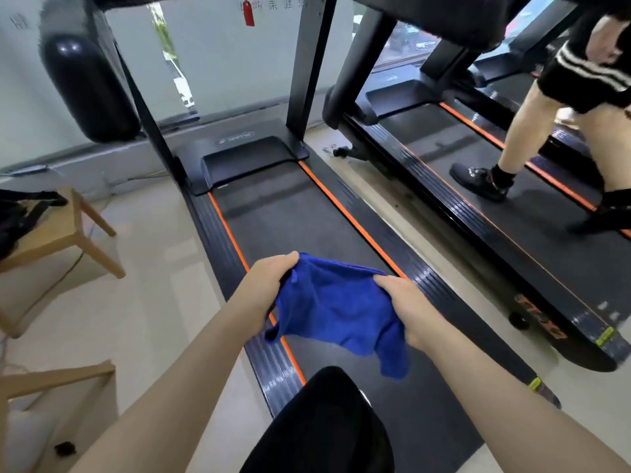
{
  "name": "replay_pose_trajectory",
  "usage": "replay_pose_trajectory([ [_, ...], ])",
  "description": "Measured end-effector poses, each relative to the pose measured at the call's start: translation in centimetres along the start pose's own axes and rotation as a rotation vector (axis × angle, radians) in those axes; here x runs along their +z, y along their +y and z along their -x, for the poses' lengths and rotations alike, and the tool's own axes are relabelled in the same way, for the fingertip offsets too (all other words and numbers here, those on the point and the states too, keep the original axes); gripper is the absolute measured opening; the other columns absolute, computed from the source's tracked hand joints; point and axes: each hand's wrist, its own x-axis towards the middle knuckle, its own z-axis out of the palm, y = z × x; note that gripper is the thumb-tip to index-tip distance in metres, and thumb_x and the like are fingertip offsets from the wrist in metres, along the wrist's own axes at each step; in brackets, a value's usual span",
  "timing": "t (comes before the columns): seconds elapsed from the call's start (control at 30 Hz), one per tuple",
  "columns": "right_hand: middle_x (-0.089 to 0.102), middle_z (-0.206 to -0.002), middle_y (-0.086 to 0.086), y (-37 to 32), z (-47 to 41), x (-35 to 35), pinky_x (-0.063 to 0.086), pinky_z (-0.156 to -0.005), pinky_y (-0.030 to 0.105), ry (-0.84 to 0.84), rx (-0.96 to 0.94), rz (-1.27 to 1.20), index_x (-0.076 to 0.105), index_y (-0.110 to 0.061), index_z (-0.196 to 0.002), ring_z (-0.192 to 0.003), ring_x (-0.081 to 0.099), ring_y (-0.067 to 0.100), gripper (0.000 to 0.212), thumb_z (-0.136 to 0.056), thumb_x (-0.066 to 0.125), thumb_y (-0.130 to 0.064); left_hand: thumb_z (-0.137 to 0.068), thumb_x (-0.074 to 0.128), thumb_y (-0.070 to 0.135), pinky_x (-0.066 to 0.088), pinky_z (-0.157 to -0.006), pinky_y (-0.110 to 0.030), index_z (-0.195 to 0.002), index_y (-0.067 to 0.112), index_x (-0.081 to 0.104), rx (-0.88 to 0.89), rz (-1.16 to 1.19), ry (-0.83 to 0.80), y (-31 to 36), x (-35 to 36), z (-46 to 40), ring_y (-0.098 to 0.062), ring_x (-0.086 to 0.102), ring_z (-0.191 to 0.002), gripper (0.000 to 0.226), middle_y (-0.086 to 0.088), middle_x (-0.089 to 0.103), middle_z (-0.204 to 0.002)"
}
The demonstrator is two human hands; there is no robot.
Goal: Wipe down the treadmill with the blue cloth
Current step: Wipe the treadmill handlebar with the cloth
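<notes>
A black treadmill (290, 216) with orange stripes along its belt stretches away from me in the middle of the view. Above the near part of the belt, the blue cloth (336, 310) hangs crumpled between both hands. My left hand (269, 281) grips its upper left edge. My right hand (406, 305) grips its right side. The cloth's lower corners dangle free and do not touch the belt. My own dark-clothed leg (327, 425) stands on the belt's near end.
A second treadmill (512, 213) runs parallel on the right, with another person's legs (519, 138) walking on it. Wooden stools (68, 230) stand on the pale floor at the left, one holding a black bag. A black punching bag (85, 83) hangs at the upper left.
</notes>
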Motion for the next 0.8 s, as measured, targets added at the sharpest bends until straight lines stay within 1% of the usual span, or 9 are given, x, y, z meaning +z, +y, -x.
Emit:
replay_pose_trajectory([
  [0.07, 0.063, -0.064, 0.005, -3.6, -3.3, -0.7, 0.045, -0.058, 0.028, -0.093, 0.138, -0.194, 0.060, -0.015, -0.068, -0.060, 0.057, 0.020, 0.022, -0.087, 0.053, -0.022, -0.087, 0.053, 0.028, 0.038, -0.061, -0.027, -0.074, 0.014, 0.057, 0.031, 0.006, 0.030, 2.2, 1.1, -2.7, -0.019, 0.049, -0.065, 0.020, -0.004, 0.055, -0.069],
  [0.17, 0.072, -0.078, 0.010, -10.1, -7.3, -0.9, 0.051, -0.073, 0.032, -0.214, 0.248, -0.298, 0.070, -0.010, -0.082, -0.072, 0.067, 0.024, 0.027, -0.091, 0.050, -0.026, -0.088, 0.052, 0.019, 0.038, -0.052, -0.020, -0.082, 0.013, 0.056, 0.068, 0.085, 0.109, 7.1, 2.2, -6.5, -0.012, 0.049, -0.059, 0.010, -0.002, 0.055, -0.068],
  [0.33, 0.073, -0.089, 0.011, -21.0, -9.3, 0.3, 0.056, -0.070, 0.033, -0.428, 0.314, -0.239, 0.070, -0.010, -0.094, -0.077, 0.069, 0.025, 0.026, -0.092, 0.050, -0.027, -0.069, 0.059, 0.032, 0.035, -0.067, -0.035, -0.088, 0.018, 0.057, 0.048, 0.143, 0.177, 16.5, 2.3, -9.3, -0.021, 0.047, -0.077, 0.024, -0.009, 0.053, -0.083],
  [0.4, 0.072, -0.093, 0.013, -24.4, -9.4, 1.2, 0.056, -0.069, 0.033, -0.447, 0.300, -0.257, 0.066, -0.008, -0.103, -0.079, 0.069, 0.025, 0.027, -0.093, 0.049, -0.027, -0.076, 0.056, 0.025, 0.038, -0.067, -0.033, -0.081, 0.015, 0.059, 0.043, 0.118, 0.209, 19.6, 1.8, -9.5, -0.020, 0.049, -0.073, 0.011, -0.007, 0.056, -0.078],
  [0.47, 0.068, -0.100, 0.015, -27.8, -9.5, 2.4, 0.052, -0.082, 0.035, -0.474, 0.277, -0.257, 0.061, -0.005, -0.113, -0.090, 0.064, 0.026, 0.033, -0.093, 0.049, -0.029, -0.078, 0.052, 0.022, 0.036, -0.068, -0.035, -0.081, 0.009, 0.058, 0.034, 0.094, 0.240, 22.3, 0.9, -9.3, -0.021, 0.046, -0.071, 0.015, -0.007, 0.053, -0.074],
  [0.57, 0.070, -0.093, 0.013, -32.6, -9.4, 4.7, 0.049, -0.083, 0.036, -0.524, 0.259, -0.243, 0.064, -0.006, -0.103, -0.088, 0.064, 0.027, 0.031, -0.093, 0.047, -0.030, -0.081, 0.046, 0.022, 0.039, -0.069, -0.036, -0.091, 0.009, 0.061, 0.027, 0.078, 0.287, 25.6, -0.5, -8.6, -0.023, 0.049, -0.070, 0.023, -0.004, 0.057, -0.076],
  [0.63, 0.071, -0.093, 0.014, -34.8, -9.4, 6.4, 0.050, -0.084, 0.037, -0.558, 0.252, -0.261, 0.064, -0.005, -0.104, -0.087, 0.065, 0.028, 0.033, -0.093, 0.046, -0.031, -0.089, 0.043, 0.017, 0.047, -0.080, -0.031, -0.104, 0.018, 0.060, 0.061, 0.030, 0.319, 26.9, -1.4, -7.7, -0.015, 0.059, -0.077, 0.022, 0.003, 0.064, -0.086],
  [0.73, 0.064, -0.105, 0.017, -36.9, -9.8, 9.2, 0.048, -0.090, 0.039, -0.640, 0.241, -0.261, 0.057, -0.004, -0.115, -0.095, 0.060, 0.032, 0.034, -0.091, 0.045, -0.025, -0.093, 0.047, 0.015, 0.037, -0.091, -0.012, -0.120, 0.018, 0.053, 0.289, -0.237, 0.497, 28.4, -3.0, -5.7, -0.003, 0.053, -0.094, 0.028, 0.010, 0.058, -0.107],
  [0.8, 0.061, -0.096, 0.014, -38.2, -10.6, 11.4, 0.051, -0.078, 0.035, -0.741, 0.158, -0.217, 0.056, -0.007, -0.108, -0.085, 0.060, 0.028, 0.025, -0.087, 0.045, -0.015, -0.086, 0.049, 0.003, 0.026, -0.094, -0.001, -0.113, 0.005, 0.058, 0.589, -0.501, 0.736, 29.8, -4.8, -4.5, -0.002, 0.046, -0.101, 0.028, 0.005, 0.054, -0.108],
])
